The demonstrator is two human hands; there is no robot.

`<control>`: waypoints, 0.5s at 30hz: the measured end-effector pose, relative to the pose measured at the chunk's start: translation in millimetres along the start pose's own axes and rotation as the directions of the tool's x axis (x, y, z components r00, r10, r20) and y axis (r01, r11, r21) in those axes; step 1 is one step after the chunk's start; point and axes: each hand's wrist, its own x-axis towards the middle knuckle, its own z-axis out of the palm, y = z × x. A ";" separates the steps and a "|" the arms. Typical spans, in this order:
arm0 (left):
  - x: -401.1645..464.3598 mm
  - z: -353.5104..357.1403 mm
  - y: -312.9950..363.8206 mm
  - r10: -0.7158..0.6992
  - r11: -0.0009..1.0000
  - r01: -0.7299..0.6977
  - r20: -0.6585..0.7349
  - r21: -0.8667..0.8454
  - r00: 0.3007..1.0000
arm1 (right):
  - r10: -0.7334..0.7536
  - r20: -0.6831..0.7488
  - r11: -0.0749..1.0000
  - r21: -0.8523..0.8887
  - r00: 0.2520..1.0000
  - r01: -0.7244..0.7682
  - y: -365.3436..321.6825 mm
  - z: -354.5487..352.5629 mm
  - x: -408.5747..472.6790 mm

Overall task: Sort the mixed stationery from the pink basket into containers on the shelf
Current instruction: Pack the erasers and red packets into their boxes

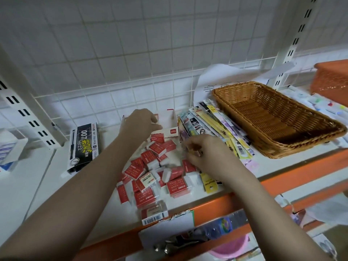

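Here, many small red-and-white paper-sleeved erasers [162,172] lie loose near the white shelf's [282,162] front edge. The left hand [139,123] grips the red-and-white cardboard box [169,127] by the back. The right hand [205,151] pinches something small, blurred. Sorting looks barely begun; the woven brown basket [278,117] sits empty.

Both bare forearms are extended forward. The left hand [138,122] is held knuckles-up with fingers curled. The right hand [204,151] is held lower, fingertips pinched together.
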 end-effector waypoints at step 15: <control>2.1 -16.9 4.5 0.078 0.996 -0.086 0.174 0.037 0.982 | -0.222 0.417 0.975 0.096 0.881 0.201 -11.0 9.0 -0.6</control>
